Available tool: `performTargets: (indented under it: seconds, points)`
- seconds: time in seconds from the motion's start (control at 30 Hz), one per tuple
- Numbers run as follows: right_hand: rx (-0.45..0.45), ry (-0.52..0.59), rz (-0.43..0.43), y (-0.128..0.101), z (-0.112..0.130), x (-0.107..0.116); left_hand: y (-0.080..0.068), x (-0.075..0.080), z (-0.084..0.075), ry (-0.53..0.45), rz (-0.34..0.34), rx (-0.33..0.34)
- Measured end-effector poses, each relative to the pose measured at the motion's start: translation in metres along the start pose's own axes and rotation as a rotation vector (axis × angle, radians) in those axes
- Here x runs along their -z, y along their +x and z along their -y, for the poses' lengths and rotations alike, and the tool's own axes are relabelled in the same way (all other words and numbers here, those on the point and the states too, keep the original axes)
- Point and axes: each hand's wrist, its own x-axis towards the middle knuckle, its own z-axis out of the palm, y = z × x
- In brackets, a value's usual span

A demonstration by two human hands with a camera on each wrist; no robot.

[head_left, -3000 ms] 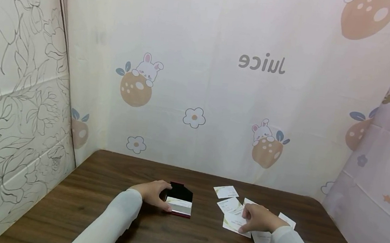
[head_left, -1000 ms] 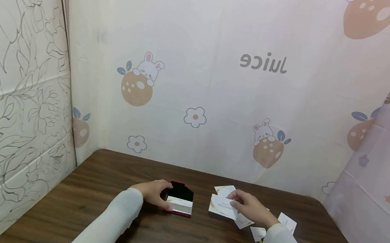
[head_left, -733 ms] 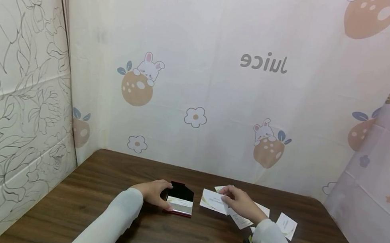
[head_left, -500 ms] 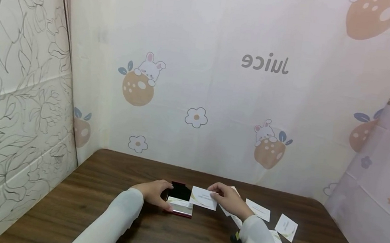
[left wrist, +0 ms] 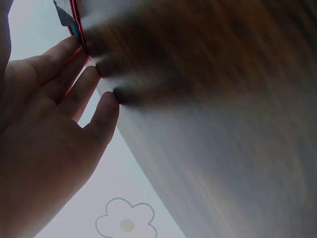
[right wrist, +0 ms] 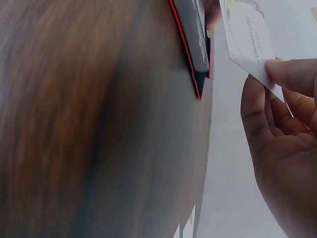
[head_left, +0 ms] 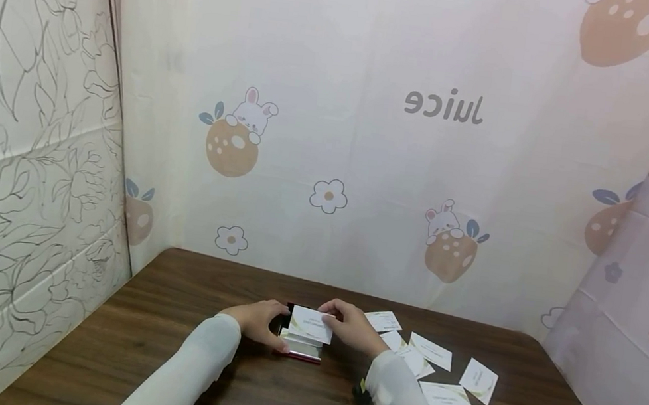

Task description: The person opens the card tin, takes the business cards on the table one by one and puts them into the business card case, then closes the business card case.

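A white business card point(head_left: 311, 324) is being pinched by the right hand point(head_left: 351, 326) between thumb and fingertips, and in the right wrist view the card point(right wrist: 249, 39) is being held tilted just above the open card case point(right wrist: 194, 42), not yet seated in it. The case point(head_left: 299, 345), black with a red edge and a silvery inner tray, is being steadied by the left hand point(head_left: 255, 321), whose fingers are being curled against its left side; in the left wrist view the fingertips point(left wrist: 106, 106) are being pressed to the wooden table point(left wrist: 223, 124) beside the case's red rim point(left wrist: 75, 25). The case is being kept near the middle of the table point(head_left: 164, 344), closer to the far edge than to the near one. Other loose cards point(head_left: 430, 368) are being left scattered flat towards the right side of the table, some overlapping, one point(head_left: 478, 380) lying nearest the right edge. The table is being enclosed at the far edge by a curtain point(head_left: 368, 134) printed with rabbits, fruit and flowers, and at the left edge by a panel point(head_left: 20, 128) of line-drawn blossoms
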Motion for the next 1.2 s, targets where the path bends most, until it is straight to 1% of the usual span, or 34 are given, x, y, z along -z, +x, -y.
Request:
performTargets:
  seconds: [0.27,0.4,0.7,0.87,0.97,1.1,1.2]
  points:
    - [-0.008,-0.028,0.007,0.006,0.005,-0.012,0.001,0.001,-0.001,-0.024,-0.002,0.004]
    - [-0.016,-0.019,0.015,0.006,0.005,-0.014,0.002,0.001,-0.001,-0.022,-0.003,-0.002]
    - [-0.017,-0.01,0.049,0.005,0.005,-0.017,0.001,0.001,0.0,-0.035,-0.001,-0.002]
    - [-0.045,-0.006,0.065,0.005,0.005,-0.018,-0.001,0.002,-0.002,-0.019,-0.004,-0.006]
    - [-0.067,-0.011,0.072,0.005,0.005,-0.018,-0.002,0.002,-0.003,-0.013,-0.003,-0.002]
    - [-0.055,-0.035,0.079,0.004,0.006,-0.02,-0.003,0.002,-0.003,-0.014,0.005,0.009]
    - [-0.056,-0.051,0.105,0.003,0.006,-0.02,-0.002,0.002,-0.003,-0.009,0.008,0.015]
